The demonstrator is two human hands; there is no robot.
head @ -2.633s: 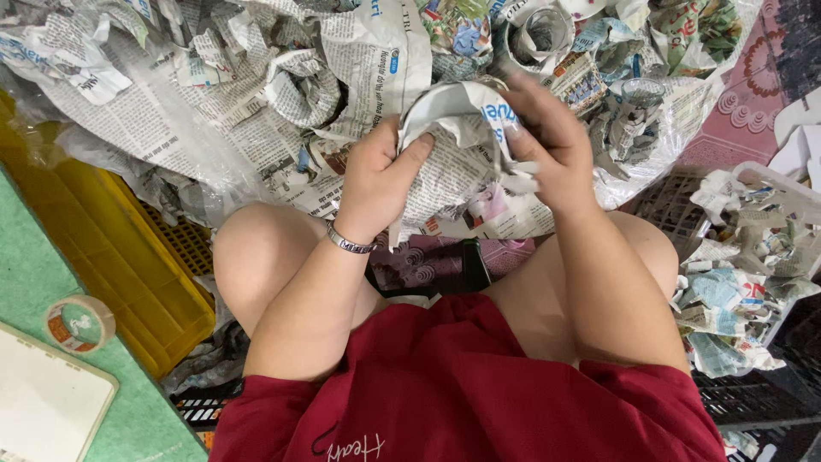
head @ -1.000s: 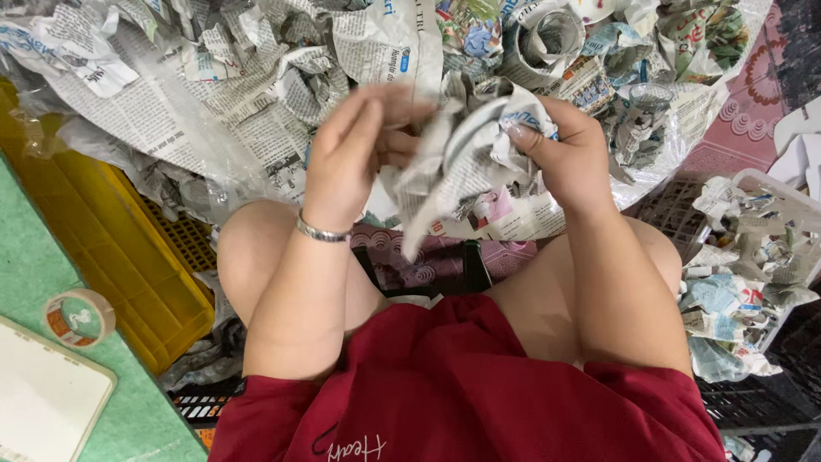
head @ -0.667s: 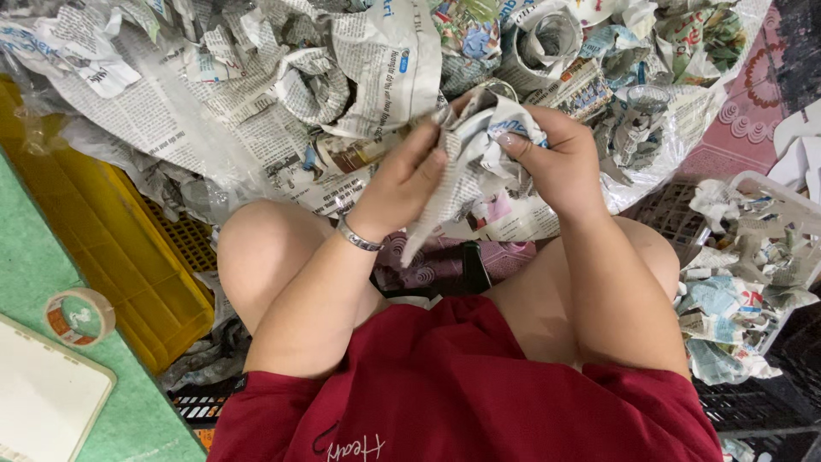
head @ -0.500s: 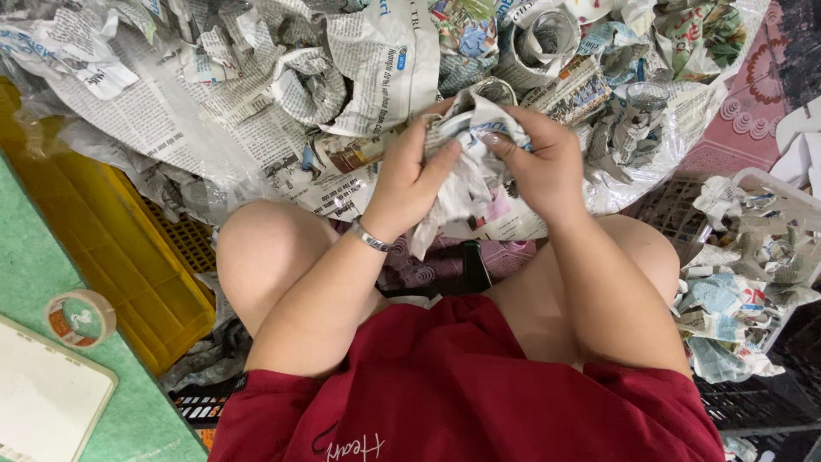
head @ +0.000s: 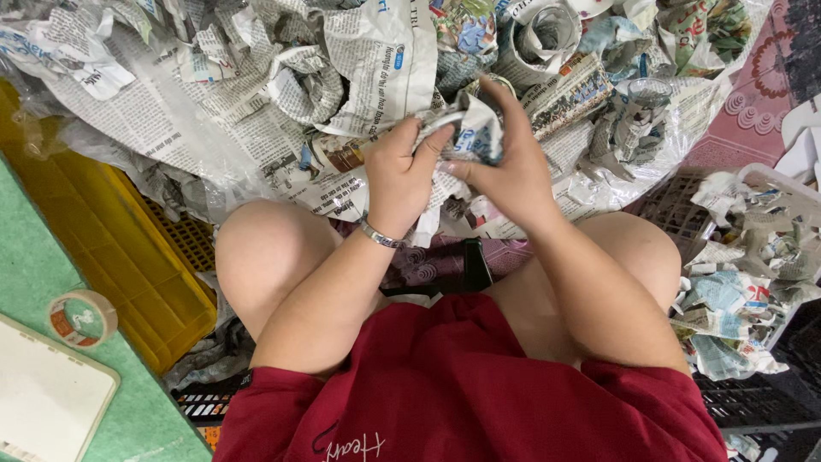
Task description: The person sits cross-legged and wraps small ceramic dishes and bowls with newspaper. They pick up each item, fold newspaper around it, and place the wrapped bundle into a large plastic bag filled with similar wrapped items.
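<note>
Crumpled newspaper heap (head: 256, 111) covers the floor beside a yellow crate (head: 103, 248); left hand (head: 402, 175) and right hand (head: 505, 171) squeeze a newspaper wad (head: 475, 128), its contents hidden.

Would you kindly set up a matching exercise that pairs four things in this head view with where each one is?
Things:
1. crumpled wad of newspaper
2. roll of brown tape
3. yellow plastic crate
4. silver bracelet

Places:
A. on the green surface at lower left
B. around the left wrist
C. pinched between the left hand and right hand
D. left of the person's knee, under the paper pile's edge

Pairs: 1-C, 2-A, 3-D, 4-B
</note>
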